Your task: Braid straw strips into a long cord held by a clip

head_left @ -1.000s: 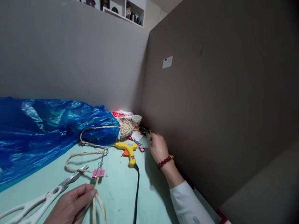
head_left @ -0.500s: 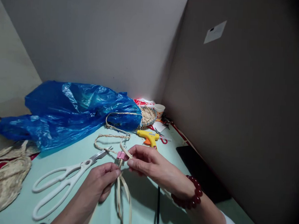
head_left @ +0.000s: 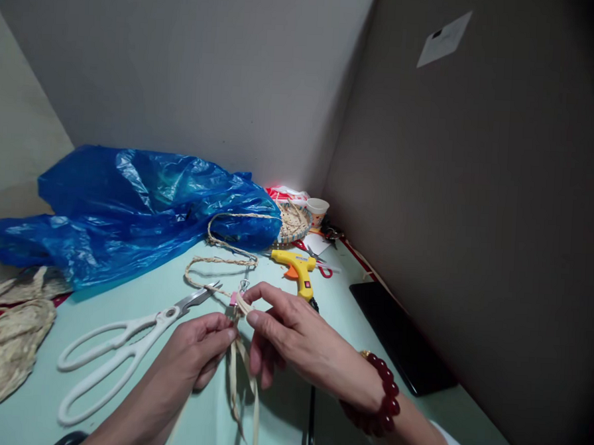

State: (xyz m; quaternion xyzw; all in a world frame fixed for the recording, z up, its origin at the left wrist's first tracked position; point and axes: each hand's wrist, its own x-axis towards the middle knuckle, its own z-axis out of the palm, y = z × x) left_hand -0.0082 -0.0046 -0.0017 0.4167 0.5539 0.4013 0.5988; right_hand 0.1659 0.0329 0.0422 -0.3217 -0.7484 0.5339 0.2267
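Pale flat fibre strands [head_left: 233, 375] hang from the pinching left hand [head_left: 203, 344], right hand [head_left: 291, 328] gripping a bent cream fibre strip [head_left: 243, 305] beside the pink binder clip [head_left: 234, 299].

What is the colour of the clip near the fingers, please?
The clip is pink; the head view shows it, partly hidden.

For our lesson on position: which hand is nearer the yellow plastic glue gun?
The right hand, just below the glue gun in view; the left hand is farther, lower left.
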